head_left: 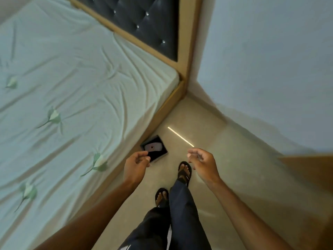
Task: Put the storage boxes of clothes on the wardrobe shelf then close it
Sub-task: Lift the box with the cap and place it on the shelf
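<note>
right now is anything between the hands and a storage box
No storage box in view, so cannot tell. Left hand and right hand are empty; a dark flat case lies beside the bed.

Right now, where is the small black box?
Head view: the small black box lies on the floor beside the bed frame, just past the left hand.

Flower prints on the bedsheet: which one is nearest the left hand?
The flower print at the bedsheet edge, directly left of the left hand; the other prints sit farther across the sheet.
</note>
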`<control>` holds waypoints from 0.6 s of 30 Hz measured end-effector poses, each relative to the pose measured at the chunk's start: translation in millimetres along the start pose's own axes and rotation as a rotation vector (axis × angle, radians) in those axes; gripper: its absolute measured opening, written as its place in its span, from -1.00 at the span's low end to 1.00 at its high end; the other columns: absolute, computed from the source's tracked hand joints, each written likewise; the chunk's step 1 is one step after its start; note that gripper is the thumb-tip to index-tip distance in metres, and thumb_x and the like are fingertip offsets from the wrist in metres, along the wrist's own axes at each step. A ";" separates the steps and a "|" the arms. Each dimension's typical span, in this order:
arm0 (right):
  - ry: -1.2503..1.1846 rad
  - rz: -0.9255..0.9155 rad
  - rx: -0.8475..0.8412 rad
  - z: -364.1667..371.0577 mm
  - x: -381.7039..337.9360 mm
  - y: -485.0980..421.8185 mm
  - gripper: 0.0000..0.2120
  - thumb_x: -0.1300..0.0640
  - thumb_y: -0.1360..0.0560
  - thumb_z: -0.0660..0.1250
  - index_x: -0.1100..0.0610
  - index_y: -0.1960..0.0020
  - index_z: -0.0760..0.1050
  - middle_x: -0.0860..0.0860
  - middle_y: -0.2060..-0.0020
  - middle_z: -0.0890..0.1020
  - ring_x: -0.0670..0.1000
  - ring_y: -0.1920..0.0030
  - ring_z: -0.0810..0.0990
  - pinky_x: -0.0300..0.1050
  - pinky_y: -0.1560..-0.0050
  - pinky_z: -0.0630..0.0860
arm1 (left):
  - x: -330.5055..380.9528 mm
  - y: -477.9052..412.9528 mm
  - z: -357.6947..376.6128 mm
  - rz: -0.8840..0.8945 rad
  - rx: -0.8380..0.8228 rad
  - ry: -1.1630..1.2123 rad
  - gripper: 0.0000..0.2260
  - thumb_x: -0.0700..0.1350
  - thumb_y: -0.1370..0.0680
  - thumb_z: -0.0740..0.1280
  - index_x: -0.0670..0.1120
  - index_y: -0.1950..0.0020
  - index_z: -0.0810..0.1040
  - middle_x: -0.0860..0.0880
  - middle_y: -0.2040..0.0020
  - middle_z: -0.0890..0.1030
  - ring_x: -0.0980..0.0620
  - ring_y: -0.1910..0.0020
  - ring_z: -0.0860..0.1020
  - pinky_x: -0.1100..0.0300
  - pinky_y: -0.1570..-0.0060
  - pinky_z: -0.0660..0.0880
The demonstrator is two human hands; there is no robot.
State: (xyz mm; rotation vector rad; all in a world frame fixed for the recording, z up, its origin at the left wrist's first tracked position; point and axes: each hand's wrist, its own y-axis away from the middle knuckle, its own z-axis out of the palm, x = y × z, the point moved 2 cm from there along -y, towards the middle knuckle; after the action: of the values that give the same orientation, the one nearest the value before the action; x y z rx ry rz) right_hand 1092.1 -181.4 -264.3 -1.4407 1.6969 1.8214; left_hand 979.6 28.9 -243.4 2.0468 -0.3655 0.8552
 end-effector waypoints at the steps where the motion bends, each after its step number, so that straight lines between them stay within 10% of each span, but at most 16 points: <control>1: 0.006 0.014 -0.010 8.2 6.5 -18.3 -0.84 0.15 -0.50 0.36 0.07 -0.06 0.63 -0.02 0.11 0.69 -0.05 0.07 0.65 -0.22 0.14 0.52 | -5.9 -15.7 3.3 -0.023 0.002 -0.020 -0.84 -0.21 -0.56 0.33 -0.07 -0.12 0.56 -0.06 0.09 0.65 0.04 0.15 0.61 0.31 0.23 0.46; 18: 0.462 0.207 -0.296 180.5 266.0 -342.2 -0.80 0.08 -0.49 0.36 0.05 -0.10 0.62 -0.11 0.10 0.66 -0.11 0.02 0.63 -0.28 0.05 0.46 | -296.8 -343.2 115.2 -0.453 -0.065 -0.218 -0.64 -0.09 -0.51 0.36 -0.07 -0.30 0.51 -0.09 -0.21 0.55 -0.07 -0.05 0.55 0.15 0.05 0.48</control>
State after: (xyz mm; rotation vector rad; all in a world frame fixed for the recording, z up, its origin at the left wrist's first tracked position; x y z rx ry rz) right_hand 1137.5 -39.3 -709.4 -2.0021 1.9014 2.0324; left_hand 1000.0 119.4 -702.3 2.0523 -0.0383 0.3427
